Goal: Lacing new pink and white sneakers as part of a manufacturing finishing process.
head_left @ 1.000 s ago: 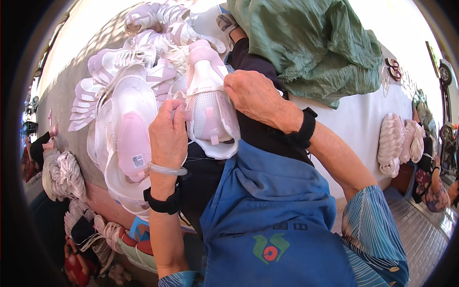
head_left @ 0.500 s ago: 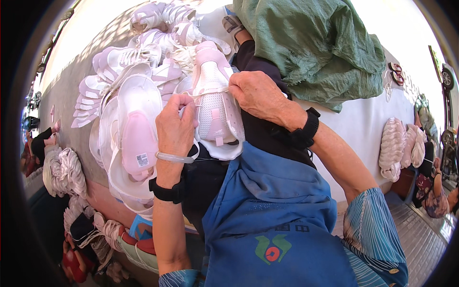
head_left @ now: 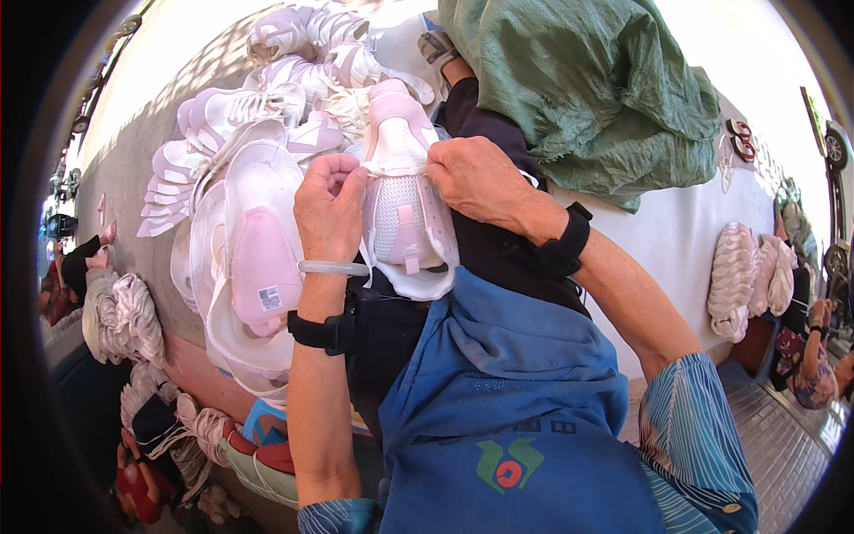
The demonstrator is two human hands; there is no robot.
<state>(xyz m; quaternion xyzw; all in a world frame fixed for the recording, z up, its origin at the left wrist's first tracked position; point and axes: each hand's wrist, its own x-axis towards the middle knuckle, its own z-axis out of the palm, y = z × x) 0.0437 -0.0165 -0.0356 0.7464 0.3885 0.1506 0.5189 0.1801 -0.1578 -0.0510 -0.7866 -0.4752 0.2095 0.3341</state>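
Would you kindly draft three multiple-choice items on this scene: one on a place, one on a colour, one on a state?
1. Where is the green sack?
A. Beyond the hands, at the upper right
B. On the person's lap
C. Under the shoe pile

2. What colour is the shoe between the hands?
A. Black
B. White and pale pink
C. Red

3. How is that shoe held?
A. By the right hand alone
B. Lying untouched
C. By both hands at once

Answers: 1 A, the sack lies past the right hand. 2 B, white mesh with pink trim. 3 C, the left hand and right hand grip its sides.
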